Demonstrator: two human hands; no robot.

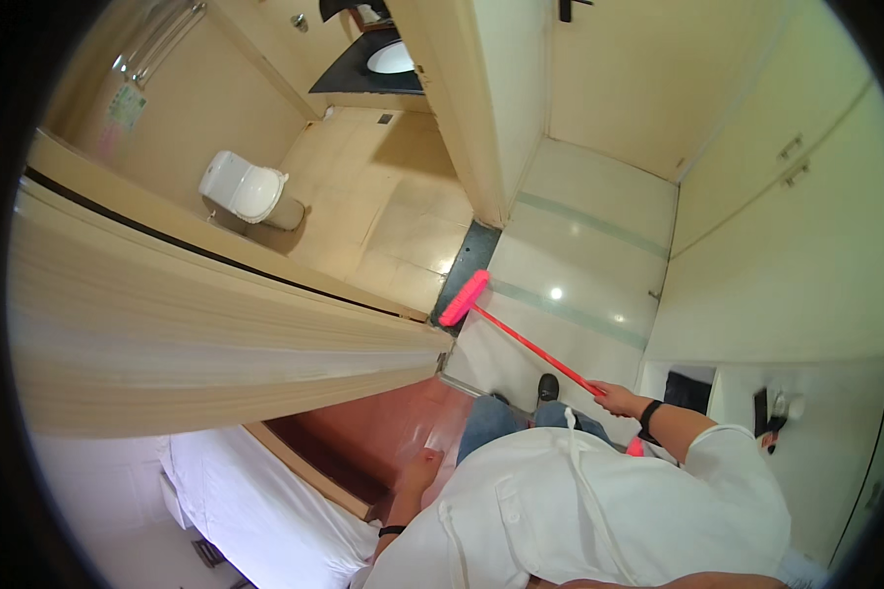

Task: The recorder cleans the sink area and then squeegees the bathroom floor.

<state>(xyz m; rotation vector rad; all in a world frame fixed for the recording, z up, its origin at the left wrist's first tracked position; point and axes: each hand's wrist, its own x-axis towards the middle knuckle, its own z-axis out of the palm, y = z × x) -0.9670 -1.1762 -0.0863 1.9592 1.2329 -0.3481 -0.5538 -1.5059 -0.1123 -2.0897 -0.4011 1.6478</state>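
My right hand (614, 398) grips the end of the red handle of a broom (530, 346). The handle slants away to the left, down to a bright pink broom head (465, 297). That head rests at the dark stone threshold (471, 254) of the bathroom doorway. My left hand (426, 467) hangs low by my side over the reddish-brown floor (383, 420). Its fingers look curled, with nothing visible in them. Each wrist wears a black band.
Beyond the threshold stand a white toilet (247, 184) and a dark counter with a white basin (392, 57). Cream cabinets (766, 272) line the right, above a white shelf unit (818, 427) with small items. A white-covered bed (258, 508) lies at lower left. A door (633, 88) closes the far end.
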